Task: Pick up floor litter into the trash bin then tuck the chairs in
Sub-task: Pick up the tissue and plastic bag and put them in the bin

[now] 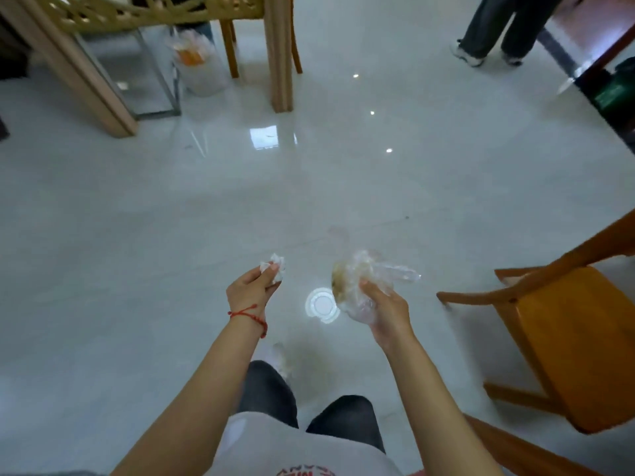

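My left hand [252, 286] is closed around a crumpled white tissue [276, 267], held out over the glossy white floor. In my right hand [385, 309] I grip a clear plastic bag [364, 280] with brownish food remains inside. On the floor between my hands lies a round clear plastic lid [322, 305]. The trash bin [199, 63], lined with a white bag and holding orange scraps, stands far ahead at the upper left, under the table. A wooden chair [563, 341] stands to my right, pulled out.
A table leg [280, 53] and a slanted wooden post [79, 73] rise near the bin, with chair legs behind. Another person's legs [494, 29] stand at the top right. A wooden rail [515, 448] crosses the bottom right. A dark cabinet lines the right edge.
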A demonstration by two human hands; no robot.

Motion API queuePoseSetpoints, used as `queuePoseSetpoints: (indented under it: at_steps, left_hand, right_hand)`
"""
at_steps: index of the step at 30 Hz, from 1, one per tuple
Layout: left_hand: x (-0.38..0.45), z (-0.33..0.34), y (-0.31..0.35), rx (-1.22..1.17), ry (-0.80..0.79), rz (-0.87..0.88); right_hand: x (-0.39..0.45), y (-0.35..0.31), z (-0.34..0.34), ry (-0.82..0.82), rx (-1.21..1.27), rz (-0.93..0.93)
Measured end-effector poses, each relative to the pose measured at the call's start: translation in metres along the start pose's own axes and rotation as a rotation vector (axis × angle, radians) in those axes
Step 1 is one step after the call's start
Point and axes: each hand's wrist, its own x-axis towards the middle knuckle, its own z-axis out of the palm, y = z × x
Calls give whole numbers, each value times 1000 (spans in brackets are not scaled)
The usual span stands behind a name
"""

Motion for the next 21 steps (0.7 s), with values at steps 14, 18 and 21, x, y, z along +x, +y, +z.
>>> queuePoseSetpoints:
  at_steps: [14, 18, 21]
  left_hand:
    - [136, 4, 97, -119, 127, 24]
    - [174, 43, 121, -115, 98, 46]
    - [203, 75, 142, -114, 113, 52]
  right_hand:
    - [90, -74, 165, -64, -176, -3]
    - [135, -108, 190, -93, -154, 1]
    - [168, -139, 210, -115, -135, 12]
